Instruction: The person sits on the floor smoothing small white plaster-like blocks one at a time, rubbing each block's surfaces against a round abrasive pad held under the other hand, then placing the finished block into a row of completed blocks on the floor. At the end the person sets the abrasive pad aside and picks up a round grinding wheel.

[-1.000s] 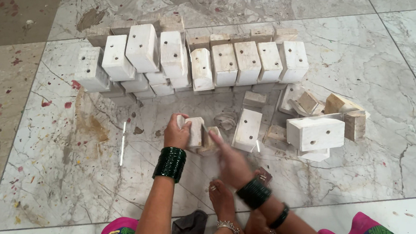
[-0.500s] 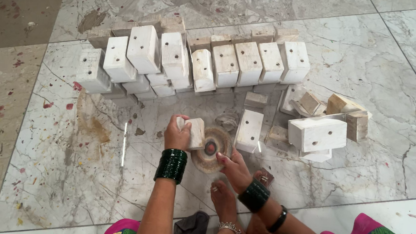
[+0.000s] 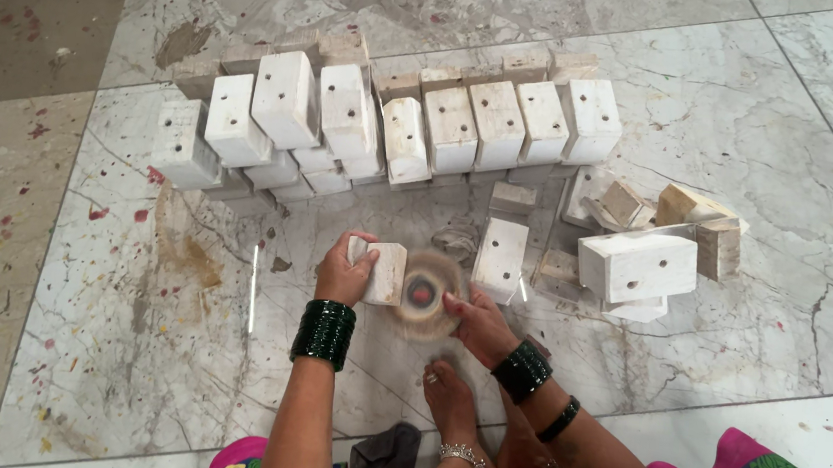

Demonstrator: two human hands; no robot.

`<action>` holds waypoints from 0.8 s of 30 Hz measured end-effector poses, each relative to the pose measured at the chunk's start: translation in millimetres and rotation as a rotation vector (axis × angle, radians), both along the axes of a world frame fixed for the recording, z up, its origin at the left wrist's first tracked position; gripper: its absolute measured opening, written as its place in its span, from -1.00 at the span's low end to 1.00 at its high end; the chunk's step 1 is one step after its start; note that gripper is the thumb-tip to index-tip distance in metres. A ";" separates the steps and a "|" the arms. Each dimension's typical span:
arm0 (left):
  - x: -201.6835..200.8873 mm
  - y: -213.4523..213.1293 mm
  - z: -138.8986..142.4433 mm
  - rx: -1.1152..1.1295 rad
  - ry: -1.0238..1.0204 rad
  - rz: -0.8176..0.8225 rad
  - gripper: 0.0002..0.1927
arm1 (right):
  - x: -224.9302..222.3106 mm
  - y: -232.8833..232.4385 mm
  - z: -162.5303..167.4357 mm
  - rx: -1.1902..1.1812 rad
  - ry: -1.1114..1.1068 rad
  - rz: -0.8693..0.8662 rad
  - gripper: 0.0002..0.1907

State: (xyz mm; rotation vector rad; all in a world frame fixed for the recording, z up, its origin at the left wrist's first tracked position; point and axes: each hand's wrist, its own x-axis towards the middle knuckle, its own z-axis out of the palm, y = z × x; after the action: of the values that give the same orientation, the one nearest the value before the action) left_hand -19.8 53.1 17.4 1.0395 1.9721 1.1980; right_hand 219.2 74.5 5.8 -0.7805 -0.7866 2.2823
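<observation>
- head view: i look down at a marble floor [image 3: 748,122] where a person sits; a bare foot [image 3: 447,397] shows between the forearms.
- the left hand [image 3: 344,276] is curled shut around a small white wooden block [image 3: 385,272], thumb on top and fingers wrapped behind, pressing 1 face against a blurred spinning disc [image 3: 423,295] with a red centre.
- the block looks rigid, light and painted smooth; i judge it easy to hold by its 2 long sides, though dust could make it slippery and the edge at the disc wants a firm grip.
- the right hand [image 3: 477,320] rests by the disc's right edge, fingers bent; i cannot tell if it grips the disc's mount or only steadies it.
- behind, a row of similar white blocks [image 3: 396,127] with drilled holes leans together; a looser pile of blocks [image 3: 636,253] lies to the right.
- both wrists wear dark green bangles [image 3: 324,333].
</observation>
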 end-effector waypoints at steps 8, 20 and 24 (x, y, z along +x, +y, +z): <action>-7.2 -2.0 -2.9 0.094 0.010 -0.024 -0.78 | -0.8 -2.2 -2.9 0.060 -0.033 0.126 -0.54; -7.8 -4.2 1.1 0.051 -0.035 -0.040 -0.78 | 2.8 1.8 3.5 0.174 -0.245 0.110 -0.59; -7.1 -5.2 -0.5 0.023 0.010 -0.072 -0.76 | 0.8 2.3 6.6 0.155 -0.191 -0.041 -0.54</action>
State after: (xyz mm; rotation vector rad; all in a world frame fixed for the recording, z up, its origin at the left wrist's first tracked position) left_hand -26.8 47.9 16.9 1.1206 1.9158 1.1818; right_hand 219.9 76.8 12.4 -0.9427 -1.0113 2.1029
